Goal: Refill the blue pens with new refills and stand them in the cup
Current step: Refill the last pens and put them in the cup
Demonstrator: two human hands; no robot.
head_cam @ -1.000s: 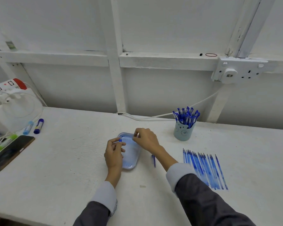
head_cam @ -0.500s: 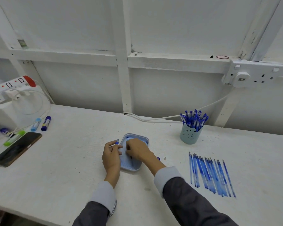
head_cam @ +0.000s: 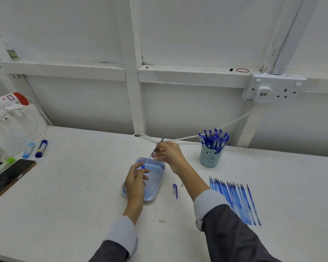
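Observation:
My left hand (head_cam: 135, 181) grips a pen barrel (head_cam: 143, 167) over the light blue tray (head_cam: 155, 190). My right hand (head_cam: 169, 154) pinches a thin refill (head_cam: 160, 142) that slants up and to the right out of the barrel's top. A blue pen cap (head_cam: 175, 190) lies on the table right of the tray. A pale blue cup (head_cam: 209, 157) full of blue pens (head_cam: 214, 139) stands at the back right. Several blue refills (head_cam: 235, 199) lie in a row to the right of my right sleeve.
At the left edge lie a dark phone (head_cam: 8, 178), two glue sticks (head_cam: 35, 148) and a green marker (head_cam: 0, 167). A white power strip (head_cam: 6, 101) with cables sits behind them. A white cable (head_cam: 187, 138) runs along the wall to the socket (head_cam: 273, 89).
My right hand has risen from the tray and drawn a thin refill up and right out of the barrel. My left hand stays over the tray.

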